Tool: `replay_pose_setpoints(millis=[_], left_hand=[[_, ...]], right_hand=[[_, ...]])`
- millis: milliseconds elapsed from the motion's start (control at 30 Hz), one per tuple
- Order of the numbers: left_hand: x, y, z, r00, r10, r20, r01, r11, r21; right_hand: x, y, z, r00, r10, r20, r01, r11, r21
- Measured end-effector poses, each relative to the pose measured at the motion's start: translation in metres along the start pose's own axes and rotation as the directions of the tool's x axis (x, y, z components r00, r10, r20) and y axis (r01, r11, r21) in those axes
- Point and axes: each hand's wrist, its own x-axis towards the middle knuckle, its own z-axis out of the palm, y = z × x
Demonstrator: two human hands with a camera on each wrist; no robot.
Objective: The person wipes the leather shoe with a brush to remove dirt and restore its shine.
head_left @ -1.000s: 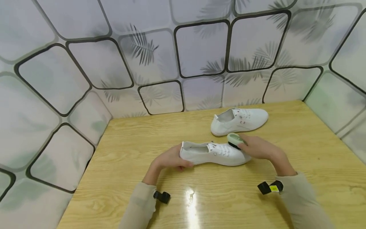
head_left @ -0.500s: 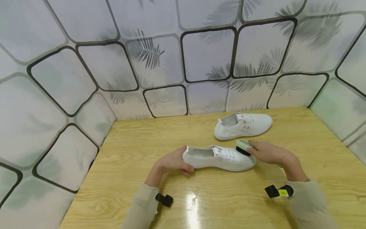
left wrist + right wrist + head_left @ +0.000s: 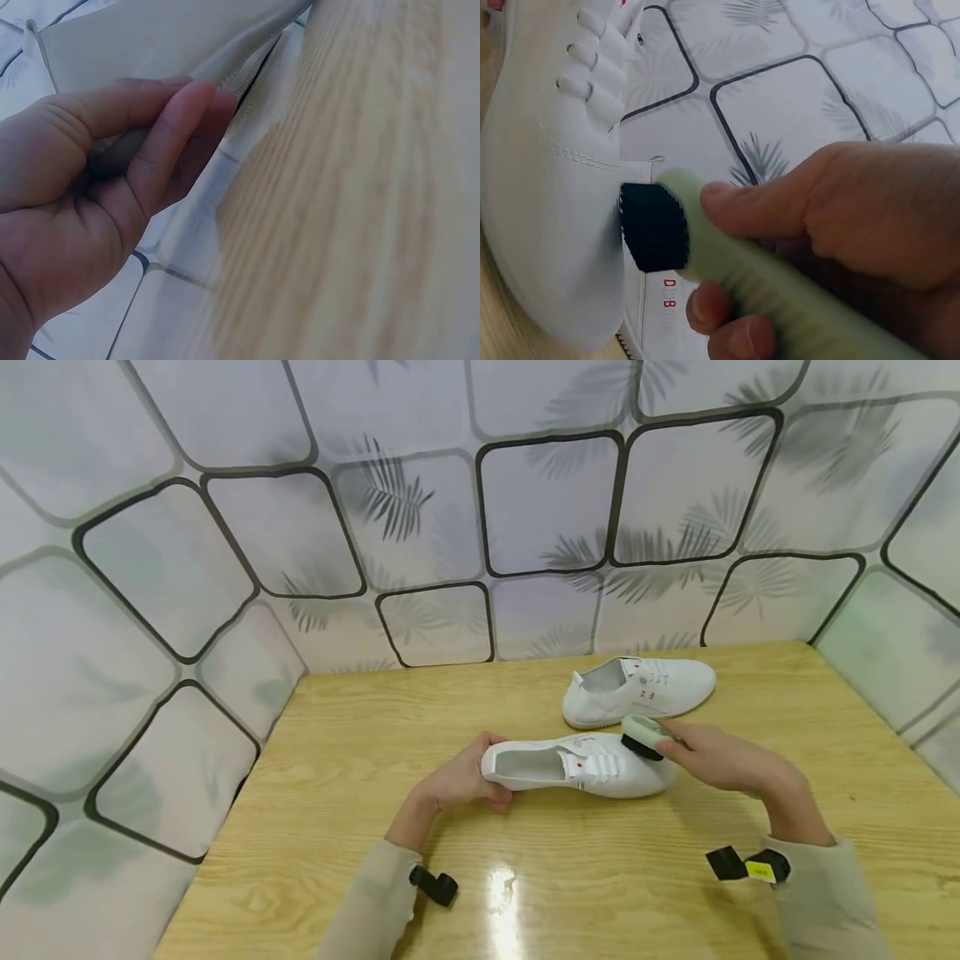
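Observation:
A white lace-up shoe (image 3: pixel 622 781) is held over the table, its opening tilted toward me. My left hand (image 3: pixel 468 777) grips its heel; in the left wrist view the fingers curl under the shoe's sole edge. My right hand (image 3: pixel 723 760) holds a pale green brush (image 3: pixel 640 727) with dark bristles. In the right wrist view the thumb lies along the brush's handle (image 3: pixel 780 300) and the bristles (image 3: pixel 654 226) touch the side of the toe. Behind it the second white shoe (image 3: pixel 675 687) stands upright on the table.
The wooden table (image 3: pixel 360 710) has a glossy light reflection near its front. A patterned fabric wall (image 3: pixel 420 502) closes off the back and both sides. A small black camera (image 3: pixel 435 885) is strapped to each wrist.
The shoe in my left hand has rolled so its opening faces me more. My right hand has shifted slightly right with the brush over the toe. The view has tilted slightly.

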Motion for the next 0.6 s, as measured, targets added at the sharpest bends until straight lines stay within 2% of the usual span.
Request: replay_pose_setpoints(millis=[67, 167, 300, 400, 600], left_hand=[[0.001, 0.001, 0.001, 0.999, 0.021, -0.024, -0.020, 0.999, 0.041], [0.000, 0.001, 0.001, 0.997, 0.048, -0.052, -0.040, 0.988, 0.149], [-0.001, 0.000, -0.001, 0.995, 0.068, -0.069, -0.048, 0.963, 0.265], [-0.001, -0.001, -0.003, 0.996, 0.069, -0.063, -0.048, 0.956, 0.289], [0.001, -0.002, -0.002, 0.997, 0.073, -0.032, -0.061, 0.955, 0.291]], right_hand=[[0.000, -0.001, 0.000, 0.999, 0.034, -0.012, -0.034, 0.999, -0.027], [0.004, -0.007, 0.007, 0.997, 0.071, -0.029, -0.072, 0.997, -0.040], [0.015, -0.019, 0.020, 0.999, 0.032, -0.033, -0.034, 0.997, -0.065], [0.017, -0.022, 0.022, 0.999, 0.033, -0.019, -0.035, 0.994, -0.108], [0.007, -0.007, 0.014, 0.989, 0.137, -0.055, -0.144, 0.978, -0.151]])
